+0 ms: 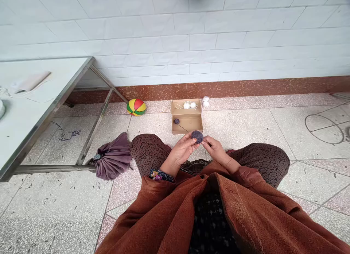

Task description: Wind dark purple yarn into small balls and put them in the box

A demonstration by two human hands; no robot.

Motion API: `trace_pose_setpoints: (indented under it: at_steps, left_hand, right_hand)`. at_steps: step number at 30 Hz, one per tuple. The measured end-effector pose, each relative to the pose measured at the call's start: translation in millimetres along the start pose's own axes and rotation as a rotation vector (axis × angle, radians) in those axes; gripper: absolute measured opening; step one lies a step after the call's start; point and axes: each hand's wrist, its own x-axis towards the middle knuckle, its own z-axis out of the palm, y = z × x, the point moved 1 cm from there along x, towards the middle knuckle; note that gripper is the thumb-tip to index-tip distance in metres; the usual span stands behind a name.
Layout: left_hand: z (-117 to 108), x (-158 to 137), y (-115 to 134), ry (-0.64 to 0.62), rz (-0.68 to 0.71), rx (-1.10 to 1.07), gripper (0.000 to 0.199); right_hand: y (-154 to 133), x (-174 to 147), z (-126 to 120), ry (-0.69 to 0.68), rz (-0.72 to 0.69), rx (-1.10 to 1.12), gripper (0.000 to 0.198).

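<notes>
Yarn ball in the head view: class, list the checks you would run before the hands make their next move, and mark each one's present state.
1. Yarn ball held by both hands: ok.
2. Left hand fingers on the ball: ok.
3. Right hand pinching at the ball's side: ok.
4. Strand runs from the ball to the small ball in the cardboard box: ok.
5. Strand free of knots: cannot tell.

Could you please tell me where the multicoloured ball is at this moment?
In the head view, the multicoloured ball lies on the floor by the wall's brown skirting, left of the open cardboard box and just right of the metal table's leg.
</notes>
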Motion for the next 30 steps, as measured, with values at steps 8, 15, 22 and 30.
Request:
trace_pose_setpoints:
  at_steps: [8, 15, 22, 30]
  left_hand:
    - [-12, 6, -4, 0.142, 0.176, 0.475, 0.049]
    - [-1, -3, -1, -0.135, 0.082, 0.423, 0.064]
    - [3, 13, 14, -0.076, 0.076, 0.075, 0.043]
    - [-23, 39, 11, 0.211, 0.195, 0.224, 0.045]
  right_hand:
    - [-30, 2, -20, -0.163, -0.195, -0.021, 0.024]
    - [-20, 26, -35, 0.065, -0.129, -0.049, 0.022]
    - [11, 39, -4, 0.012, -0.022, -0.031, 0.029]
    - [-8, 23, 4, -0.275, -0.291, -0.227, 0.026]
